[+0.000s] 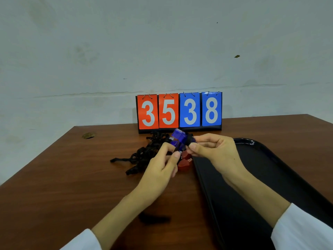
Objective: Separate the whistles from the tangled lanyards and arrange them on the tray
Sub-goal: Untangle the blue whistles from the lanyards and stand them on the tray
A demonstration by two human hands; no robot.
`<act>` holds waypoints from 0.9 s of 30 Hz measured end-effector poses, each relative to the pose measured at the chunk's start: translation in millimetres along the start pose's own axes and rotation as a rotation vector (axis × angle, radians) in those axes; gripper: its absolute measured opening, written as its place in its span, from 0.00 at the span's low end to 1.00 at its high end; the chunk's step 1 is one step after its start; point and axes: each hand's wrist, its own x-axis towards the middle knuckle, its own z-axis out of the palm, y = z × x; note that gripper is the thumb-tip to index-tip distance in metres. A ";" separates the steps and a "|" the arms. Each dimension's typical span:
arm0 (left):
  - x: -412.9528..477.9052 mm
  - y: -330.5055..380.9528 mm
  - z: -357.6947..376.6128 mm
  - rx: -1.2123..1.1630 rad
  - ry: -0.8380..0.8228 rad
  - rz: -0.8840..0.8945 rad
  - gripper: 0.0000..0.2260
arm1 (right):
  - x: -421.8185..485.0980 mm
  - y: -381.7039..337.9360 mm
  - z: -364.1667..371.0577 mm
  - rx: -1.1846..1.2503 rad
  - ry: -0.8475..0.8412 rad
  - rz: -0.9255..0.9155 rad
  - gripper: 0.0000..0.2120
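A blue translucent whistle (pixel 179 137) is held above the table between both hands. My right hand (pixel 214 148) pinches its right end, where a black lanyard attaches. My left hand (pixel 162 165) pinches a second blue whistle (pixel 174 143) or its clip just below; the exact hold is hidden by my fingers. Two red whistles (pixel 185 162) lie on the table under my hands. A tangle of black lanyards (pixel 144 154) spreads to the left of them. The black tray (pixel 252 177) lies to the right, nothing visible on it.
A flip scoreboard (pixel 179 111) reading 3538 stands at the back of the brown table (pixel 72 177), against the wall. A loose black cord piece (pixel 155 218) lies near the front. A hole in the tabletop (pixel 88 135) sits at the back left.
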 end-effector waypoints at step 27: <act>3.5 2.0 -16.9 0.312 0.004 0.025 0.05 | 7.4 24.6 -11.3 -1.011 -0.162 -0.302 0.11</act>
